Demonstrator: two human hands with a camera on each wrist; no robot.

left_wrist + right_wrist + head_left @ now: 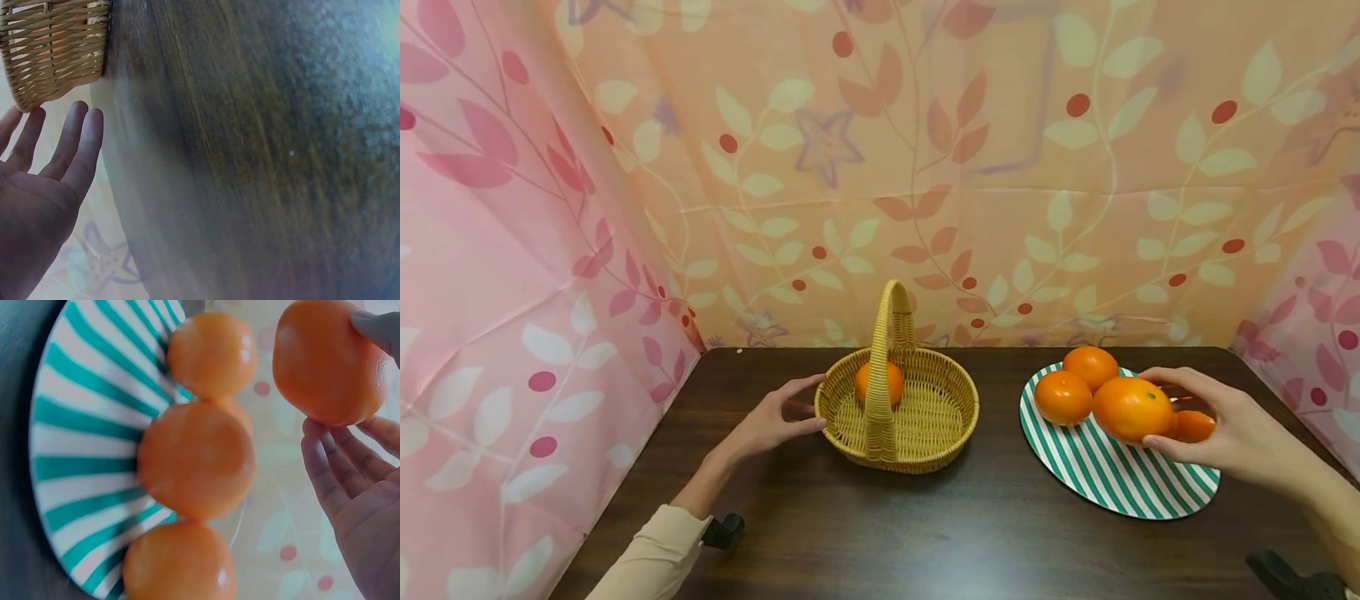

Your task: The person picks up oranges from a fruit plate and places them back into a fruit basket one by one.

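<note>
My right hand (1232,425) holds an orange (1132,409) between thumb and fingertips, raised above a green-and-white striped plate (1112,475). In the right wrist view the held orange (328,362) is apart from the others. Several oranges lie on the plate, among them one at the back (1090,367), one at the left (1063,397) and one partly hidden by the hand (1195,426). My left hand (767,425) rests its fingertips against the left side of a wicker basket (940,454); its fingers look extended in the left wrist view. One orange (891,385) sits inside the basket, partly behind the handle.
The basket's tall arched handle (880,375) rises over its middle. Dark wooden tabletop (880,533) lies between the basket and plate and in front of them. Patterned cloth (880,167) hangs behind the table and on both sides.
</note>
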